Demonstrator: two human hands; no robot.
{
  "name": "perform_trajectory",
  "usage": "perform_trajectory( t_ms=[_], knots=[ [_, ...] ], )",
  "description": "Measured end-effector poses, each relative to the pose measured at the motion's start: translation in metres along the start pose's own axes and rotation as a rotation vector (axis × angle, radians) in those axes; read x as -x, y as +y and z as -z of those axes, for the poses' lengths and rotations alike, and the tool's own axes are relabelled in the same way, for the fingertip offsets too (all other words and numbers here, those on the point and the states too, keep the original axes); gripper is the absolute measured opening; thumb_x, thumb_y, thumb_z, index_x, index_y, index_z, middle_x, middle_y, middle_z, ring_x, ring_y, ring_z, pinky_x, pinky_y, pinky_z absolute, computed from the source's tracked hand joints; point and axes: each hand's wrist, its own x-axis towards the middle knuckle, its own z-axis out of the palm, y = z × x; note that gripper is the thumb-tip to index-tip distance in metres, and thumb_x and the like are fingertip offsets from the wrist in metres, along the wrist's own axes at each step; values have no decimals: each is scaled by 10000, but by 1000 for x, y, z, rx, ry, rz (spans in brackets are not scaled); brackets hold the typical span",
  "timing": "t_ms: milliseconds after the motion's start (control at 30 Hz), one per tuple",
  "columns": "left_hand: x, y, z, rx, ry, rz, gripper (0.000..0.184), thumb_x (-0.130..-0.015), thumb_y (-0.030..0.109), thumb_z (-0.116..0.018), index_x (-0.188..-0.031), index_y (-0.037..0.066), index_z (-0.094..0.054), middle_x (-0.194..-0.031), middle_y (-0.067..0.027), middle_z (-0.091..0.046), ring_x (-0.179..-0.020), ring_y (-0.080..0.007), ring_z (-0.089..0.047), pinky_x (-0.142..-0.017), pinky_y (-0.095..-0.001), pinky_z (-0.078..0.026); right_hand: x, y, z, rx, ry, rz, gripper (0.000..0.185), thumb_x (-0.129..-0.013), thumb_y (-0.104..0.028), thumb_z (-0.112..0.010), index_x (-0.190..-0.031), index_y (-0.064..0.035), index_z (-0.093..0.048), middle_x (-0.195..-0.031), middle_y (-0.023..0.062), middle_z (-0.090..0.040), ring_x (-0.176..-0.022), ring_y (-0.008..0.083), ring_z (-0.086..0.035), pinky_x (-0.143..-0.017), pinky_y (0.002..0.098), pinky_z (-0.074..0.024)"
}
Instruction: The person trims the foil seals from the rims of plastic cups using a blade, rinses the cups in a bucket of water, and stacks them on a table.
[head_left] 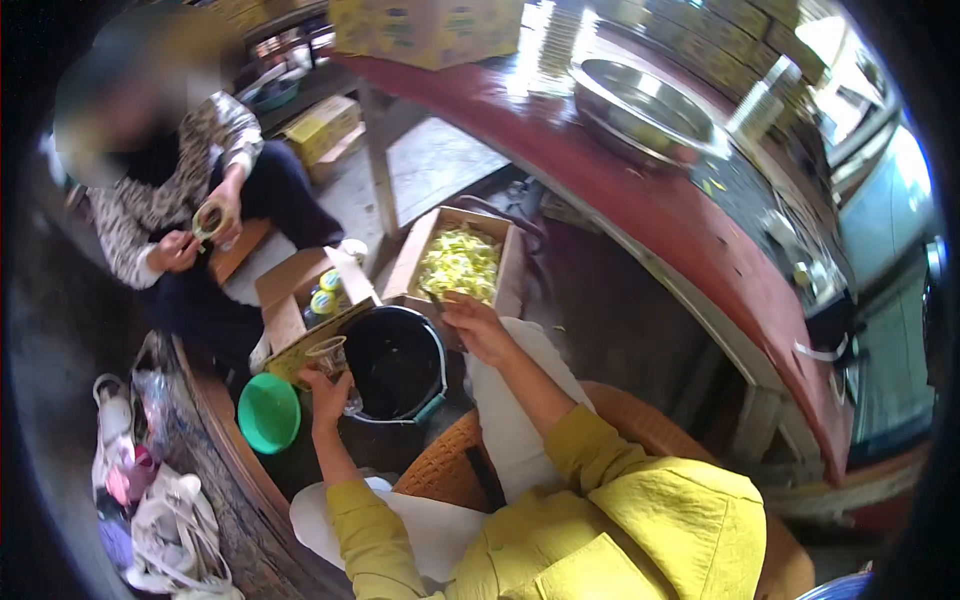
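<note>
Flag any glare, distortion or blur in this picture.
Head view: glare beside the metal basin on the red table; head view: wide-angle distortion bows that table's edge, corners black; head view: the co-worker's head is blurred over; head view: black bucket dark inside, left hand and its clear cup fairly sharp.

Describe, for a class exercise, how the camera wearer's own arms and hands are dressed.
The left sleeve and right sleeve are a matching mustard yellow, loose and creased, with no pattern visible. Both end well short of the wrists. The left hand and right hand are ungloved, and no watch or bracelet shows. Fingernails are too small to make out.
</note>
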Motion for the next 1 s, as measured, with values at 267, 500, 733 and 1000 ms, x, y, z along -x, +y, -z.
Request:
perform_trajectory(
  t_ms=[267,500,733,1000],
  knots=[
    [4,-77,-16,-314,-176,56,665,-697,206,-647,-1209,-11,-285,-1184,-243,-349,-1064,-346,-417,-885,-397,-367,44,-24,30,-342,-280,-64,445,-828,-38,-511,-1249,-96,-378,-1127,63,-498,-825,61,-559,-698,125,-469],
    [6,-89,-9,-564,-149,71,602,-610,188,-659,-1052,-70,-344,-1045,-238,-364,-1012,-353,-354,-905,-412,-296,42,-21,25,-327,-251,-104,432,-824,-20,-509,-1236,-90,-401,-1134,63,-503,-874,75,-565,-751,138,-476],
    [24,-79,-14,-261,16,-136,481,-602,90,-644,-1012,-36,-426,-992,-197,-459,-936,-322,-457,-845,-385,-368,40,-14,18,-283,-177,-76,453,-783,-20,-561,-1207,-36,-401,-988,63,-553,-859,124,-560,-794,202,-463],
    [21,-67,-19,-222,124,-233,353,-608,95,-681,-918,-11,-550,-870,-171,-571,-823,-303,-562,-754,-361,-438,47,-25,12,-216,-211,-97,472,-785,-10,-551,-1226,-43,-386,-1081,71,-522,-918,115,-542,-808,190,-446]
  ],
)
